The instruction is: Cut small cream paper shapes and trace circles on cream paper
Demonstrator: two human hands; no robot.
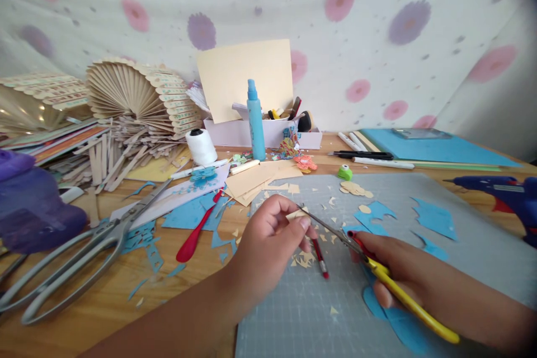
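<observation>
My left hand [268, 240] pinches a small piece of cream paper [296, 214] between thumb and fingers. In my right hand [406, 268] is a pair of scissors [413, 302] with a yellow handle, its blades pointing left and reaching the paper. Both hands are above a grey cutting mat [272, 313]. A red pencil [320, 260] and several cream paper scraps [302, 259] lie beneath and beside my left hand. Blue paper pieces [436, 218] lie on the mat, partly under my right hand. Cream paper circles [356, 189] are stacked farther back.
Large grey shears [84, 260] and a red spatula-like tool [195, 235] lie left. A blue glue gun [495, 183] rests at the right edge. Behind the mat stand a blue spray bottle [257, 128] and a white thread spool [201, 146]. Wooden sticks [113, 156] are piled back left.
</observation>
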